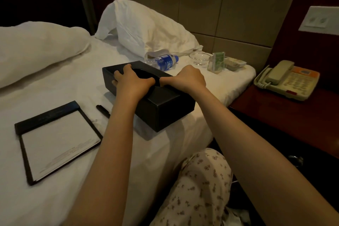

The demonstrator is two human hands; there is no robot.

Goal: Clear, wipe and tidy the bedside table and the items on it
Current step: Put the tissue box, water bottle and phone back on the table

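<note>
A black tissue box (165, 104) lies on the white bed sheet near the bed's right edge. My left hand (131, 80) grips the box's top at its left side, fingers curled into the oval opening. My right hand (185, 79) grips the top from the right, its fingers hidden over the far edge. Behind the box lie a water bottle (165, 62) on its side, a glass ashtray (200, 58), a clear card holder (216, 62) and a small tray (234, 64). A notepad folder (56, 141) and a black pen (103, 110) lie to the left.
The dark red bedside table (286, 115) stands to the right of the bed and carries a beige telephone (286, 80). White pillows (143, 27) sit at the head of the bed, and a duvet (36, 49) lies at the left. My patterned trouser leg (198, 185) is below.
</note>
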